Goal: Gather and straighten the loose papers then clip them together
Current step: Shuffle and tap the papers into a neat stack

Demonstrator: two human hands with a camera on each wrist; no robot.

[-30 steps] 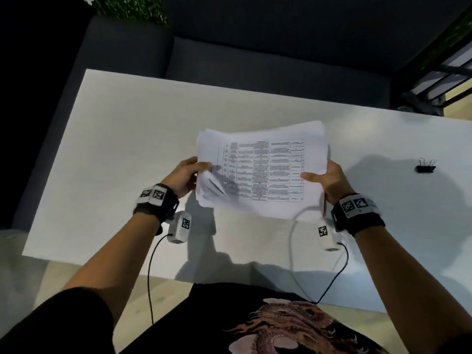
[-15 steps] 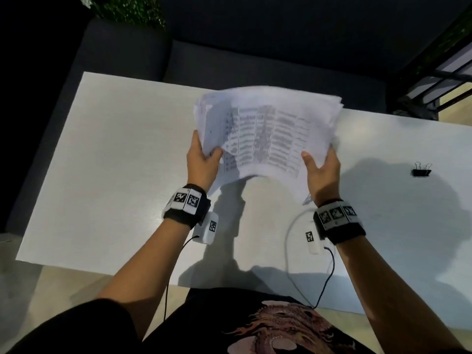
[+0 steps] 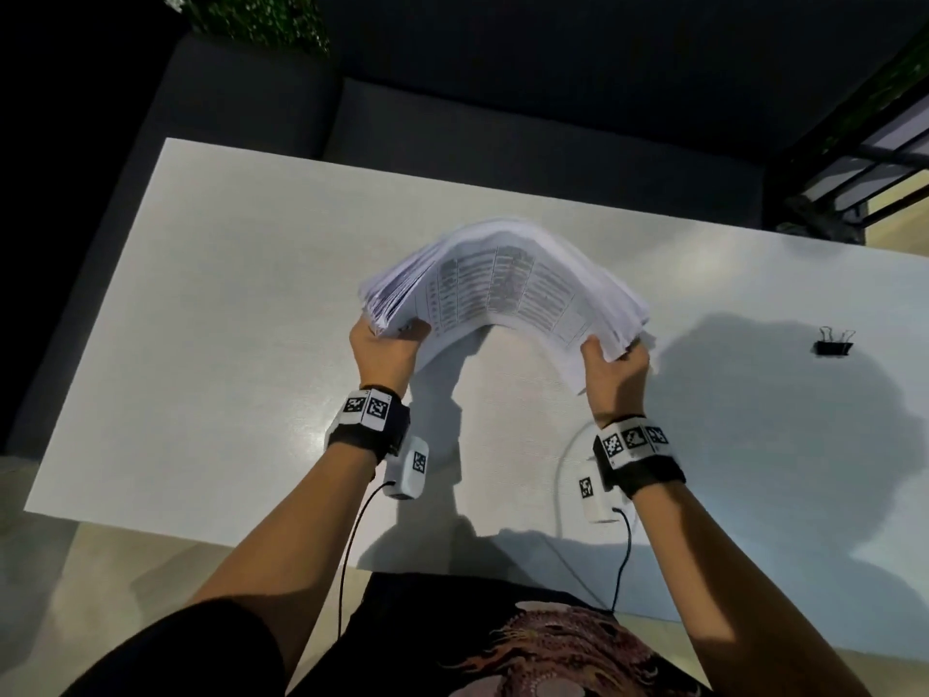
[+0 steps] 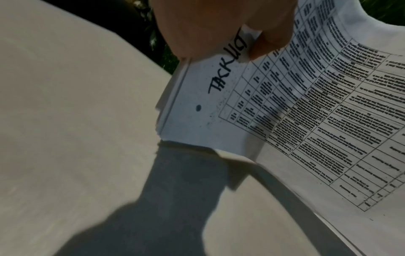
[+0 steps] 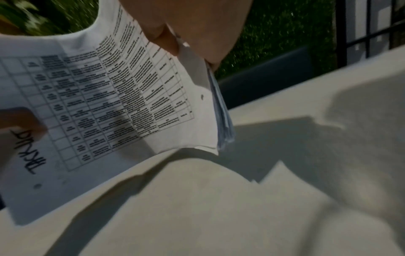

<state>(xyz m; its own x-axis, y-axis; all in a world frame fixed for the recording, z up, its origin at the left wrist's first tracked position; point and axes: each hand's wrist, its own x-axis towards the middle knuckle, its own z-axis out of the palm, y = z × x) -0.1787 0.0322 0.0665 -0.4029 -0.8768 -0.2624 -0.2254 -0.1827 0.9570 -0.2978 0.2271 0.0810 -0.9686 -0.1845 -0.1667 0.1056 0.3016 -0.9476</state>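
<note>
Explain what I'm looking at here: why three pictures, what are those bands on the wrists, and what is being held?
No machine here: a person works with bare hands. The wide picture comes from a camera on the head, looking down. The other two come from small cameras strapped to the wrist bands, each looking along its hand.

The left hand and the right hand each grip one side of a stack of papers, which bows upward between them above the white table. The top sheet carries a printed grid, and the left wrist view shows handwriting near the thumb. The sheet edges look uneven.

A black binder clip lies on the table to the person's right, untouched. Behind the table is a dark sofa.
</note>
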